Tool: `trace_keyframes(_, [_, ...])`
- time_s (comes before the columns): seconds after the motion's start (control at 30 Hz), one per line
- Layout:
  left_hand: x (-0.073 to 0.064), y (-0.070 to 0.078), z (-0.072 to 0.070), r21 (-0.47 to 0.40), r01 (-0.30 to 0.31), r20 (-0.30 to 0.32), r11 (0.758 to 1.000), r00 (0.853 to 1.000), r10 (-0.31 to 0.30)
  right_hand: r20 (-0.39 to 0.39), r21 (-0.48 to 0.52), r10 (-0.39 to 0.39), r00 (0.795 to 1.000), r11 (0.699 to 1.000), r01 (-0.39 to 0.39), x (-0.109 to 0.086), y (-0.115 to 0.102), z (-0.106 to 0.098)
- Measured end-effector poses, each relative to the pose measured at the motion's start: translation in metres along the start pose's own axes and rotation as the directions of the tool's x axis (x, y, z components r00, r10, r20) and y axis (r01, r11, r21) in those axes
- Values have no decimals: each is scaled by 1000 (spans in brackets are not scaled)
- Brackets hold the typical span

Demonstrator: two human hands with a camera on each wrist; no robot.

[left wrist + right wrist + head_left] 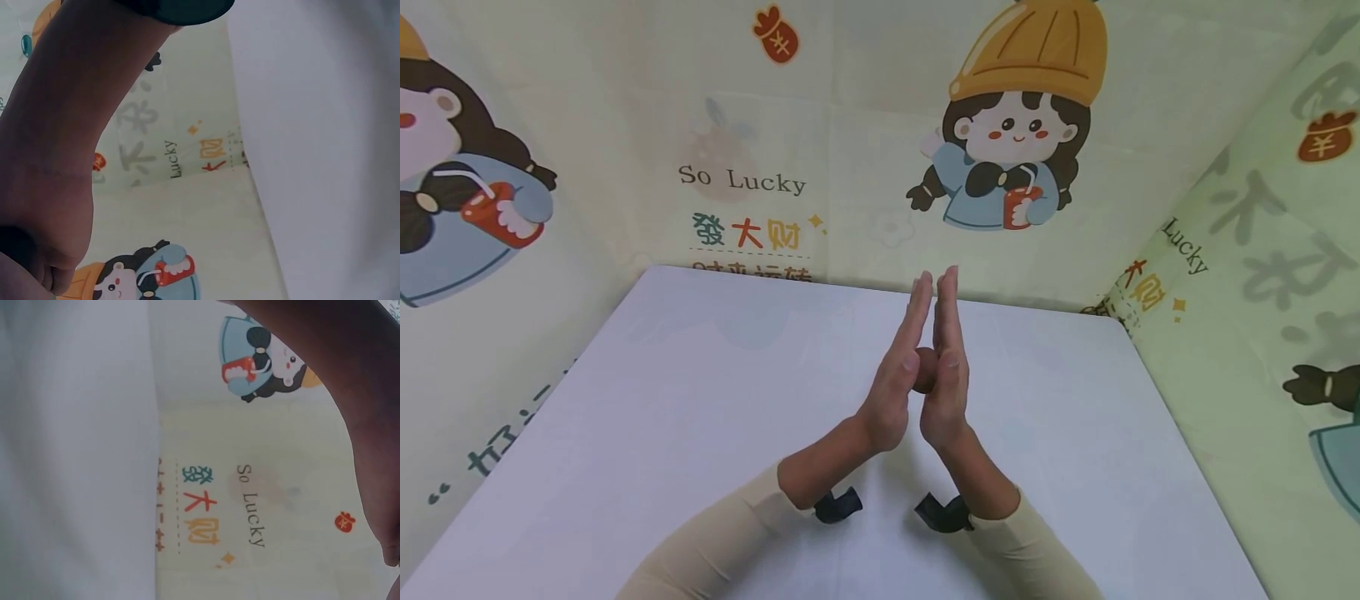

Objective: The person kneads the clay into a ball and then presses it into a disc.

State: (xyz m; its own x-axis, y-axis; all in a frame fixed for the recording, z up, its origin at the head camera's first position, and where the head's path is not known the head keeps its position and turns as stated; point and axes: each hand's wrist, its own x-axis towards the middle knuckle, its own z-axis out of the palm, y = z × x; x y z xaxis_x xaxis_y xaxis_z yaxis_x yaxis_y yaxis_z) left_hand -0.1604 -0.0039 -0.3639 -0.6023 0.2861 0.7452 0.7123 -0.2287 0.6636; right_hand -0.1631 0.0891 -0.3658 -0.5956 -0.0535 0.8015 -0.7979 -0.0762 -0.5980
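Observation:
A small brown ball (926,371) is pressed between two upright palms, above the middle of the table. My left hand (891,392) touches it from the left, its fingers straight and pointing up and away. From the other side my right hand (949,383) presses on the ball, also with straight fingers. The thumbs lie along the near side of the ball and hide part of it. The fingertips of the two hands stand close, with a narrow gap. Both wrist views show only parts of a forearm and hand; the ball cannot be made out there.
A white table (737,358) lies beneath the hands. Printed cloth walls (865,150) with cartoon figures and lettering rise behind it and at both sides. Black straps (838,506) show by the wrists, next to the beige sleeves (722,533).

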Motion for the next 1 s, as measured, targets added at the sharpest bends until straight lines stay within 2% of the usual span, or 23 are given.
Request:
trace_keyframes(0.2, [2, 0, -3, -2, 15, -16, 1000, 1000, -15, 10, 25, 8, 1000, 1000, -8, -4, 1, 3])
trace_keyframes(0.4, [2, -1, -3, 5, 47, 14, 999, 999, -48, -47, 26, 13, 999, 1000, -12, -4, 2, 3])
trace_keyframes(0.5, [3, -2, -4, 58, 60, 25, 996, 998, -62, -68, 22, 26, 997, 999, -25, -4, 3, 1])
trace_keyframes(0.63, [2, -4, -8, 199, 80, 8, 977, 996, -83, -79, -20, 48, 996, 999, -50, -5, 3, -6])
trace_keyframes(0.73, [2, -7, -13, 317, 100, -23, 943, 995, -98, -82, -72, 98, 992, 992, -104, -7, 5, -15])
trace_keyframes(0.8, [1, -10, -17, 402, 121, -34, 908, 992, -118, -79, -99, 154, 985, 982, -162, -9, 7, -24])
trace_keyframes(0.9, [0, -14, -23, 519, 184, -32, 835, 980, -196, -68, -150, 258, 964, 952, -265, -13, 12, -38])
trace_keyframes(1.0, [-1, -17, -29, 625, 253, -20, 739, 951, -309, -68, -234, 372, 926, 896, -377, -17, 17, -51])
